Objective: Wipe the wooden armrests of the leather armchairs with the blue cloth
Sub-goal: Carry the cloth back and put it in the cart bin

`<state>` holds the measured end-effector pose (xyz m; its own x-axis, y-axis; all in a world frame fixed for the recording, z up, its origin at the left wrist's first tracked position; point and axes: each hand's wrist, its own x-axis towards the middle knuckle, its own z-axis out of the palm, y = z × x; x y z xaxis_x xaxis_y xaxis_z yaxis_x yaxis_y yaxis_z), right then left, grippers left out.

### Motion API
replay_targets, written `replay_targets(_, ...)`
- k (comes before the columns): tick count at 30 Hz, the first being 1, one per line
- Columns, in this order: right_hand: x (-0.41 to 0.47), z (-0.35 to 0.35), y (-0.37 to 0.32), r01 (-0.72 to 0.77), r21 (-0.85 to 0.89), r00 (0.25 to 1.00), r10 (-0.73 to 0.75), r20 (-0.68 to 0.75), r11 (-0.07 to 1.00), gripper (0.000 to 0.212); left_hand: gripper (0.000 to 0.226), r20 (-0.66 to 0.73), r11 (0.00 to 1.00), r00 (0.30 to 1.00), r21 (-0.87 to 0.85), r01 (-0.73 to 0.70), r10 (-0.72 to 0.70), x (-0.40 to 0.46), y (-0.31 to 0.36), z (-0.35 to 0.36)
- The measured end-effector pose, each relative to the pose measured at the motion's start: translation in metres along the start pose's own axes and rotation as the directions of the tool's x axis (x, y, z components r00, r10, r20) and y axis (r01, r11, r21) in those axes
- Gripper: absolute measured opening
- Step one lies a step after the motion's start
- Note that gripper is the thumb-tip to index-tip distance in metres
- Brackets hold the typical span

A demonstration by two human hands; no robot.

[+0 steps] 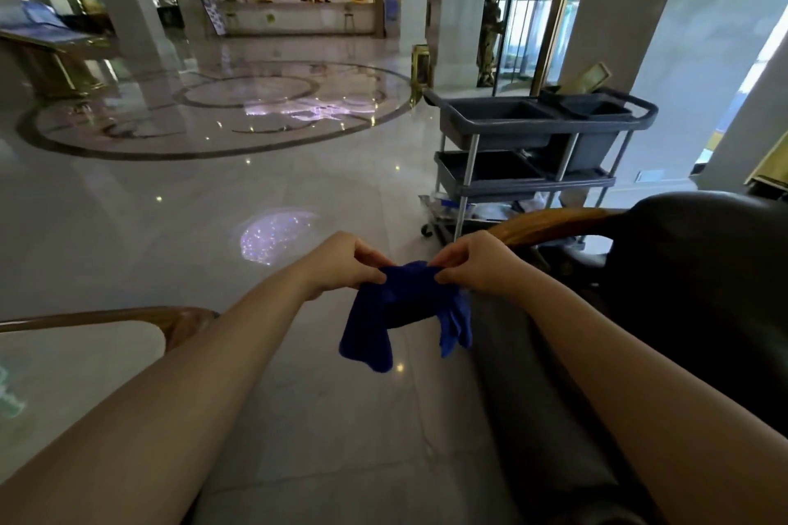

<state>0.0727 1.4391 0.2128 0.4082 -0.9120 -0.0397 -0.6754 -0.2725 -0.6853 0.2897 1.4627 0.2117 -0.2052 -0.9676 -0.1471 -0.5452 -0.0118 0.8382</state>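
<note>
The blue cloth (405, 311) hangs in the air at the middle of the view, pinched at its top edge by both hands. My left hand (341, 264) grips its left corner and my right hand (477, 264) grips its right corner; two folds dangle below. A dark leather armchair (690, 294) stands to the right, with its curved wooden armrest (554, 224) just behind my right hand, not touched by the cloth. Another wooden armrest (128, 318) runs in from the left edge, below my left forearm.
A grey cleaning cart (537, 149) with tubs and shelves stands close behind the right armchair. Polished marble floor (213, 192) stretches ahead toward pillars and a reception desk (298, 17). A glass door is at the back right.
</note>
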Motion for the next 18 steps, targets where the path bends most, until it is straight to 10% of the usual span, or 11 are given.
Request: replay_targets(18,0.454,-0.102,0.035,0.077,0.088,0.997,-0.075,-0.027,0.993,0.016,0.025,-0.126,0.994,0.986,0.024,-0.105,0.108,0.401,-0.026,-0.209)
